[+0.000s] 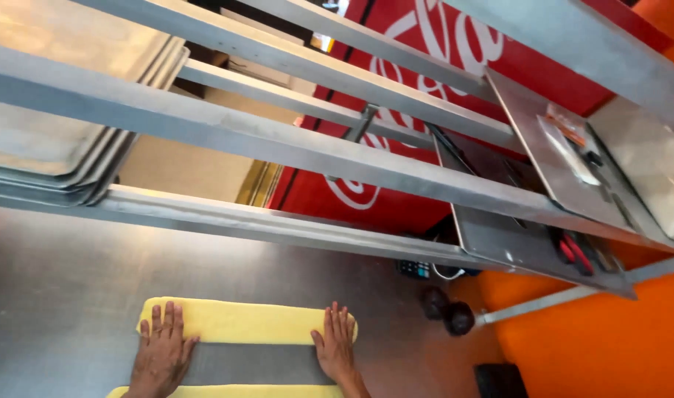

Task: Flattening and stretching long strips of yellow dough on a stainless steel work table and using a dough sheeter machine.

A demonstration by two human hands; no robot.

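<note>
Two bare hands lie flat, fingers spread, on a folded sheet of pale yellow dough near the near edge of a brushed steel table. Left hand presses the fold's left end; right hand presses its right end. Neither grips anything. Stacked grey metal trays rest on a steel rack above the table's far edge.

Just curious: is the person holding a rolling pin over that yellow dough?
No, both the left hand and right hand lie flat and bare on the yellow dough sheet.
</note>
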